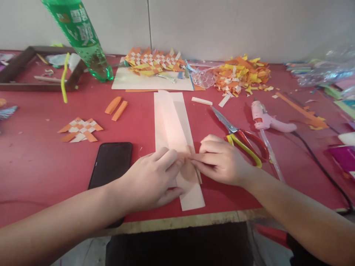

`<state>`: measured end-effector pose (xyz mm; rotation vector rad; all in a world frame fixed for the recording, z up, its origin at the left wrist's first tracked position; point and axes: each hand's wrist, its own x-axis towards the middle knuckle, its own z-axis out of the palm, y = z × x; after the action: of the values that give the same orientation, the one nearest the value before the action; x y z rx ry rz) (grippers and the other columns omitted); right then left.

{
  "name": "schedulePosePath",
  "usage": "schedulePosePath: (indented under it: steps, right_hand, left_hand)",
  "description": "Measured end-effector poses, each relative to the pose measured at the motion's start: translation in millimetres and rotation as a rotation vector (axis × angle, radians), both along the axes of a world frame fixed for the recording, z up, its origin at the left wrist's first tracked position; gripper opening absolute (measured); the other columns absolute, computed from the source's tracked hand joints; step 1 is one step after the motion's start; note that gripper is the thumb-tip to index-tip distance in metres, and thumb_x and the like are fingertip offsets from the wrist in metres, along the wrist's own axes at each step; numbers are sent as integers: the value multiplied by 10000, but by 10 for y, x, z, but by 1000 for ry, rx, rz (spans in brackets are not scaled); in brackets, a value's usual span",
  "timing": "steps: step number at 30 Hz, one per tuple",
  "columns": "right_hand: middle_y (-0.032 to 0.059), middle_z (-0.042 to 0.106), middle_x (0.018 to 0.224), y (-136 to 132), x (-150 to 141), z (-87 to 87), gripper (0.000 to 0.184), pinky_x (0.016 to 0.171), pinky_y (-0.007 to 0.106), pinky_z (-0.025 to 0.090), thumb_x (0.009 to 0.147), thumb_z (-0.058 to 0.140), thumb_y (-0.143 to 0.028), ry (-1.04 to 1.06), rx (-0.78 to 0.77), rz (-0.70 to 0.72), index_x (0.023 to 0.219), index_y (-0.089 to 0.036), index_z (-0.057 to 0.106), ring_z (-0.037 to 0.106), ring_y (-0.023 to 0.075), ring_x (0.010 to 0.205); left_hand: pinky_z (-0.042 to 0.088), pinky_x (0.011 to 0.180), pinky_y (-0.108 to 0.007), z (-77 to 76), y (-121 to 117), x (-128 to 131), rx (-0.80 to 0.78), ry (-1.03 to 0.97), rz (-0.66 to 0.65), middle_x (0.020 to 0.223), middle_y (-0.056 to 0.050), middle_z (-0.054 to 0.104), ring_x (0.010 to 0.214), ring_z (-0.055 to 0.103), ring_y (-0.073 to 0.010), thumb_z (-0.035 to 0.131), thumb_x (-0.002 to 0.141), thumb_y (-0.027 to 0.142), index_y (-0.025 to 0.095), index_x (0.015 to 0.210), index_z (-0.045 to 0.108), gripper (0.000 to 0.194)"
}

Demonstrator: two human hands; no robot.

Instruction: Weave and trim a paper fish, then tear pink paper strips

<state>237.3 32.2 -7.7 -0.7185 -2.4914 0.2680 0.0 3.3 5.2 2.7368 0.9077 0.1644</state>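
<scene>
I have left hand [161, 175] and right hand [224, 159] pinching the pale paper strip [177, 129]; its near end lies just short of the table edge [194, 221]. Phone [113, 162] partly hidden by left forearm, scissors [234, 129] beside right hand, glue gun [260, 114] beyond. Scrap pile [241, 74] at back. Red tabletop [141, 111] shows between strip and orange pieces [112, 106].

Your left hand [158, 173] and right hand [219, 159] are bare, with rounded knuckles and slim fingers; nail detail too soft to record. Your left forearm [83, 214], visible toward 8 o'clock, is uncovered and tapers to the wrist. Your right forearm [291, 207], toward 4 o'clock, likewise bare and tapering. At 6 o'clock your lap shows black clothing [177, 247], plain, garment type unclear. Dark cloth [310, 253] at 4 o'clock: sleeve or other garment, cannot tell.
</scene>
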Motion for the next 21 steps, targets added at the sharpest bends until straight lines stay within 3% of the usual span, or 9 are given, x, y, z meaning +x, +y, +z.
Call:
schedulePosePath:
  steps: [5, 12, 15, 21]
  right_hand:
    - [15, 498, 605, 41, 78, 9, 187, 590, 281, 385, 924, 615, -237, -41, -61, -8, 973, -140, 767, 429, 161, 665]
    - [59, 566, 811, 24, 129, 68, 338, 737, 312, 416, 868, 677, -420, -111, -233, 52, 1058, -144, 723, 466, 185, 819]
    - [81, 558, 921, -19, 134, 121, 349, 827, 335, 413, 830, 712, -452, -133, -293, 120, 993, -145, 699, 468, 202, 914]
    - [75, 513, 917, -81, 102, 199, 392, 855, 350, 417, 735, 778, -510, -216, -387, 192, 831, -154, 644, 458, 208, 915]
  left_hand:
    - [586, 730, -444, 7, -13, -5, -9, 30, -2, 1086, -160, 558, 962, 548, -300, 512, 916, 423, 30, 1355, 498, 589]
    - [585, 723, -441, 25, -8, 1, -30, 33, -5, 1097, -154, 555, 950, 545, -292, 515, 914, 421, 56, 1343, 501, 564]
    - [587, 706, -444, 17, 1, -1, -19, 27, -3, 1072, -151, 556, 938, 549, -294, 517, 914, 429, 53, 1324, 512, 557]
    - [586, 723, -454, 13, 10, -7, -30, 12, -9, 1061, -151, 550, 943, 548, -297, 525, 912, 423, 59, 1290, 539, 525]
